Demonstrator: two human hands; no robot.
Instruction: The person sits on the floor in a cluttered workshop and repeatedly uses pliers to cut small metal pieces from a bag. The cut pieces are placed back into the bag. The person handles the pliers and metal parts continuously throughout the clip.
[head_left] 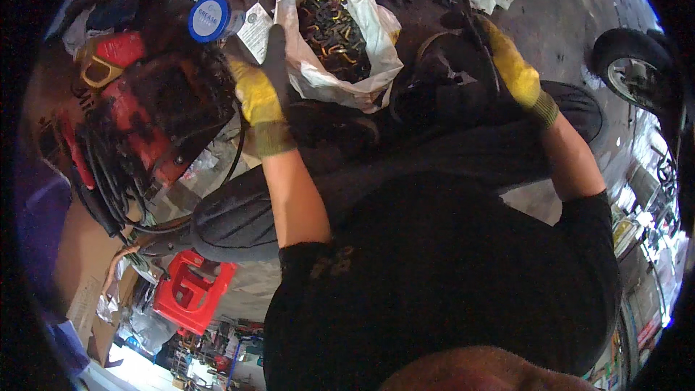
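My left hand, in a yellow glove with dark finger parts, is beside the left edge of a white woven sack. Its thumb stands up, apart from the fingers, and I see nothing in it; some fingertips are hidden. Small curved metal pieces, black and brassy, fill the open sack. To the right, my right hand, gloved alike, has its dark fingers curled about a long thin dark rod. That rod slants from the top edge down past the palm. Dark shapes below the hands are hard to make out.
A blue-lidded jar stands by a white printed card. On the left are a red and black boxy machine and coiled black cables. A red plastic stool lies lower left; a tyred wheel is at right.
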